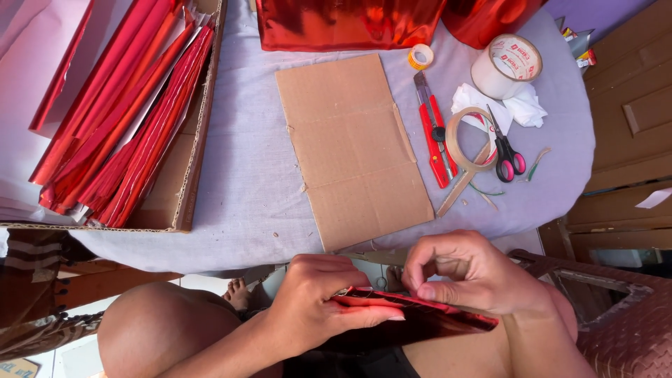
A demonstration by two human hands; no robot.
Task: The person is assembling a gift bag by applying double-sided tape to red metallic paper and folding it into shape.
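Seen from above, both hands work below the cardboard sheet [353,150], off the desk [245,175] edge, over the lap. The left hand [315,301] closes around a folded red foil strip [413,311], steadying it; the right hand [469,273] pinches its top edge (fingertips together). Scissors [505,150] and tape rolls [505,66] lie right of the cardboard.

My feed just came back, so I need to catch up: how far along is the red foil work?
Done, apparently: a cardboard box holds many folded red foil strips. In hand: the left hand and right hand pinch a folded red foil piece over the lap. Left, it seems: larger red foil sheets lie unfolded at the table's far edge. Scissors and box cutter rest beside the cardboard sheet.
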